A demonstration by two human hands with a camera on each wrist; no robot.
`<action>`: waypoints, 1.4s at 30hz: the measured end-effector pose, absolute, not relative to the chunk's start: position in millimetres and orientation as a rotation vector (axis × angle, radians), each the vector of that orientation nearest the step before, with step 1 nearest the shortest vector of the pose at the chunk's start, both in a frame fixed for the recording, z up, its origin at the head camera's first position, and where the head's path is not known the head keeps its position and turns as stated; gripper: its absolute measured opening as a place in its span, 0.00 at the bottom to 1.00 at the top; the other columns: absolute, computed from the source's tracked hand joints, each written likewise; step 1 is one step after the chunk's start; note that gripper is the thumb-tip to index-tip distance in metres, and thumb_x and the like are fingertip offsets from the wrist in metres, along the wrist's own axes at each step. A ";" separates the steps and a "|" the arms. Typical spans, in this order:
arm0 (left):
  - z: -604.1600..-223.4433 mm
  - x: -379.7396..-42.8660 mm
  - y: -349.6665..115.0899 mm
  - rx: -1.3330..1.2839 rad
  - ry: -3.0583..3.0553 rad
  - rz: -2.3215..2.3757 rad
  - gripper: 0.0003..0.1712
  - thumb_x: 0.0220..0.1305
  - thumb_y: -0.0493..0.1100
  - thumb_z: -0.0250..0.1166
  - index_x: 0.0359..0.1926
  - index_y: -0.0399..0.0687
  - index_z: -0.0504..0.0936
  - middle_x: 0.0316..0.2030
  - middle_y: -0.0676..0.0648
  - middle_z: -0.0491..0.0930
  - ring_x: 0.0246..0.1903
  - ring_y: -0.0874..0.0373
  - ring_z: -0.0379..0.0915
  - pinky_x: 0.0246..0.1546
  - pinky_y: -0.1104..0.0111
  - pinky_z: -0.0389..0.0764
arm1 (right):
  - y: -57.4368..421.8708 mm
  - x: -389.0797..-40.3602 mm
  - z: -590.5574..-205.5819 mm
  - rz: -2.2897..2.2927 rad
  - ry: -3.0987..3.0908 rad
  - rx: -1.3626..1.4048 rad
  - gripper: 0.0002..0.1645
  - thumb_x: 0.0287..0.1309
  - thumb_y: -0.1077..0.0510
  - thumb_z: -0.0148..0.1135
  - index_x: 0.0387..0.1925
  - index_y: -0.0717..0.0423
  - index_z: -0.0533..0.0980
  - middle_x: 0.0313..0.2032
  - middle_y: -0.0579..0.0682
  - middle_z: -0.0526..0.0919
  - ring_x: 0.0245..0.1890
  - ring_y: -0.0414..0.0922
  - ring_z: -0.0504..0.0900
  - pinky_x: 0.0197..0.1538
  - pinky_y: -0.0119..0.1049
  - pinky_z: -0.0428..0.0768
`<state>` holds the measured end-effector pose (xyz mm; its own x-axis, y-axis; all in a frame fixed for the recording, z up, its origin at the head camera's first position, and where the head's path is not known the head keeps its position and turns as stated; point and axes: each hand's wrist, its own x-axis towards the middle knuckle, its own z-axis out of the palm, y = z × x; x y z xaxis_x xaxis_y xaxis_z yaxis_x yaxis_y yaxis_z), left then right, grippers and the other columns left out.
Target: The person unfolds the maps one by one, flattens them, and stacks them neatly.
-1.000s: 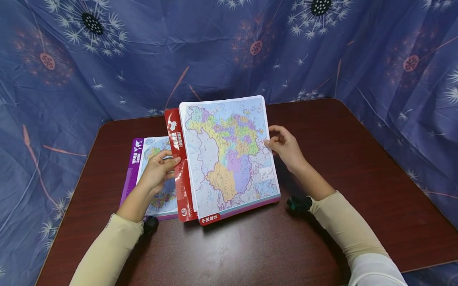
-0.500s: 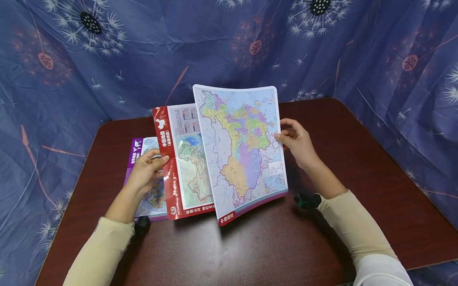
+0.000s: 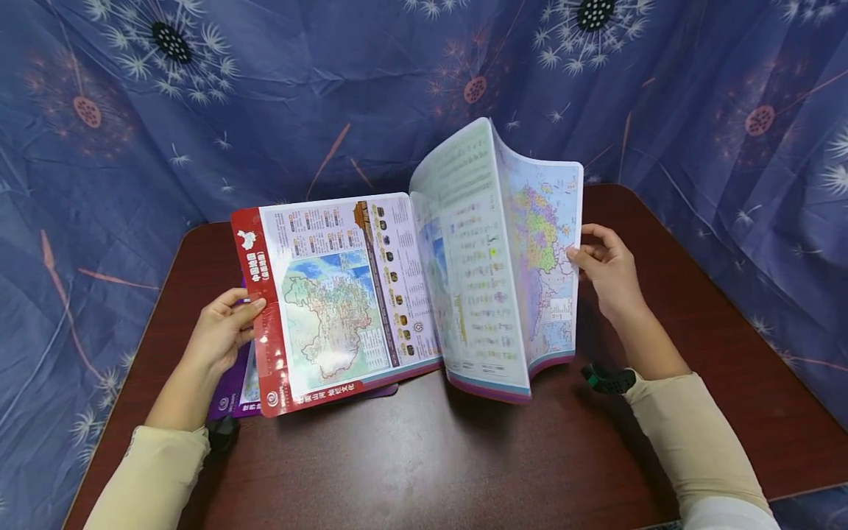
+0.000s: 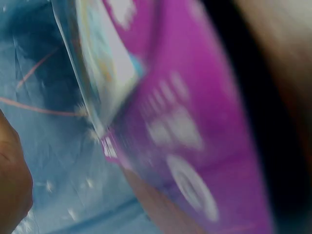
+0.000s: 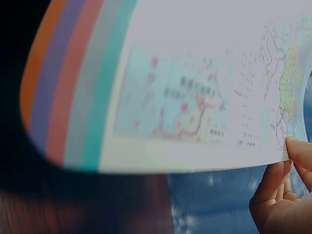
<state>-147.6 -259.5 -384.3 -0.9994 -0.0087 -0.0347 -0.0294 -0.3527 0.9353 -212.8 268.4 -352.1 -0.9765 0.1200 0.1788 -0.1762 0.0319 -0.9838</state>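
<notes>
A folding map [image 3: 324, 294] with a red left border stands partly unfolded in the head view. Its left panel lies nearly flat, while the middle panels [image 3: 473, 280] bend upright in a fold and the right panel [image 3: 556, 250] slants away. My left hand [image 3: 221, 331] pinches the red border between thumb and fingers. At the opposite end, my right hand [image 3: 609, 272] pinches the edge of the right panel; the right wrist view shows thumb and fingers on that edge. Beneath the left panel lies a second map [image 3: 228, 390] with a purple border, mostly hidden.
Both maps are over a dark brown table [image 3: 411, 464] with rounded far corners. Blue curtain cloth [image 3: 318, 96] with dandelion prints hangs behind and at the sides. Each wrist wears a black band, such as the right band [image 3: 606, 379].
My hands have drawn apart, left hand leftward and right hand rightward. The red-bordered map has opened from a near stack into spread panels, and it now covers more of the purple-bordered map.
</notes>
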 end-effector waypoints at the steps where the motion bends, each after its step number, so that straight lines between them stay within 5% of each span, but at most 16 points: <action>1: -384.6 -146.1 -263.2 -0.042 1.778 2.584 0.11 0.61 0.28 0.54 0.31 0.46 0.78 0.24 0.50 0.81 0.21 0.62 0.78 0.17 0.72 0.78 | 273.9 -212.5 -352.8 2.034 -2.089 0.031 0.19 0.52 0.64 0.62 0.47 0.50 0.72 0.25 0.44 0.77 0.22 0.38 0.72 0.22 0.26 0.72; 14: -378.4 -134.0 -301.6 -0.077 1.782 2.662 0.14 0.60 0.26 0.53 0.32 0.45 0.82 0.25 0.48 0.82 0.20 0.60 0.78 0.16 0.70 0.78 | 343.9 -211.8 -357.0 1.844 -2.093 -0.283 0.18 0.49 0.59 0.65 0.44 0.49 0.75 0.28 0.44 0.73 0.26 0.36 0.72 0.22 0.23 0.71; 21: -375.7 -133.1 -314.8 -0.084 1.783 2.682 0.15 0.61 0.26 0.52 0.32 0.45 0.82 0.25 0.48 0.82 0.19 0.60 0.78 0.15 0.70 0.78 | 370.6 -214.7 -358.0 1.476 -2.275 -0.402 0.15 0.55 0.57 0.60 0.46 0.45 0.74 0.28 0.40 0.72 0.27 0.34 0.70 0.26 0.19 0.70; 42: -383.7 -138.0 -320.0 -0.207 1.922 2.573 0.11 0.59 0.30 0.58 0.30 0.50 0.82 0.25 0.52 0.81 0.19 0.61 0.78 0.16 0.70 0.78 | 386.2 -222.3 -373.7 1.242 -2.513 -0.449 0.21 0.58 0.48 0.55 0.51 0.51 0.70 0.32 0.43 0.71 0.25 0.35 0.71 0.23 0.23 0.71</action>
